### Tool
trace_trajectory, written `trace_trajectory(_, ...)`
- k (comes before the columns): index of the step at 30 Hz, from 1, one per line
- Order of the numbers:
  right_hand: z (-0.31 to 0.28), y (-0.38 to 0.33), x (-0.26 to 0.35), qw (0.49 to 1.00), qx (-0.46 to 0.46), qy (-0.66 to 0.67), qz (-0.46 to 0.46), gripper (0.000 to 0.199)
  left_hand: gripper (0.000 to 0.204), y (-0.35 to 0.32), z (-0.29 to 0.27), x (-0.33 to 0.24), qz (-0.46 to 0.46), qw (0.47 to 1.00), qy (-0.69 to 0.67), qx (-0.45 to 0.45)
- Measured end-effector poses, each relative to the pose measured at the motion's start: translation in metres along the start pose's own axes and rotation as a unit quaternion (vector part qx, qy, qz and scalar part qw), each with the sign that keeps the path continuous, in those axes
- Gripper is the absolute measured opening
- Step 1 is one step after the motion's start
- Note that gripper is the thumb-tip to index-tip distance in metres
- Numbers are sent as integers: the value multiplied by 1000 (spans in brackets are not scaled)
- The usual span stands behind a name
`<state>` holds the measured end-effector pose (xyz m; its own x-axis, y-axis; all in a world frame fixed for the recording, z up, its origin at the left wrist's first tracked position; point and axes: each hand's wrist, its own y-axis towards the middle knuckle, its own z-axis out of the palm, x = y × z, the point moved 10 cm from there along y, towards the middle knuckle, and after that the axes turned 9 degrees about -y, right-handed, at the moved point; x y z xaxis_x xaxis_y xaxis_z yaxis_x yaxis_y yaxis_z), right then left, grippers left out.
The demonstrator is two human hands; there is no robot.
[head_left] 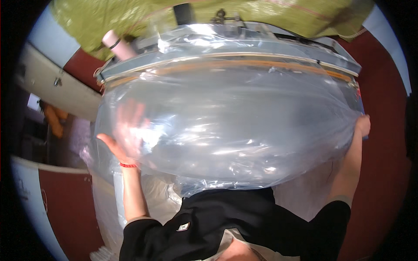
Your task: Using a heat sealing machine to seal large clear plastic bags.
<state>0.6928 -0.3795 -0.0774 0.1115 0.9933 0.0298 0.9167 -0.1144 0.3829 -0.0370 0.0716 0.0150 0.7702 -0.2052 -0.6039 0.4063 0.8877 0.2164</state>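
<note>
A wide, crinkled clear plastic sheet is spread out in front of my body and bulges in the middle. At its left end, my left hand is flat with the fingers spread. Film covers those fingers, which show blurred through it, while the thumb sticks out to the left. My right hand is closed round the gathered right edge of the sheet, pulling it into creases. The sheet's far part lies over a long grey metal bar with an orange strip.
Behind the bar stands a pink bottle, near a dark upright piece. A yellow-green woven tarp hangs across the back. On the left is a pale cabinet door. More crumpled film lies by my left forearm.
</note>
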Motion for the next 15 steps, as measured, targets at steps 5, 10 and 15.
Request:
trace_trajectory(5, 7, 5, -3, 1000, 13, -9, -5, 36, 44, -30, -61, -15, -84, 991, 58, -91)
trace_trajectory(10, 0, 0, 1, 1000, -5, -26, -14, 31, 24, -89, -185, -15, -139, 877, 266, -376)
trace_trajectory(15, -2, -2, 2, 1000, 6, -19, -9, 32, 21, -200, -231, 15, -240, 815, 354, -391)
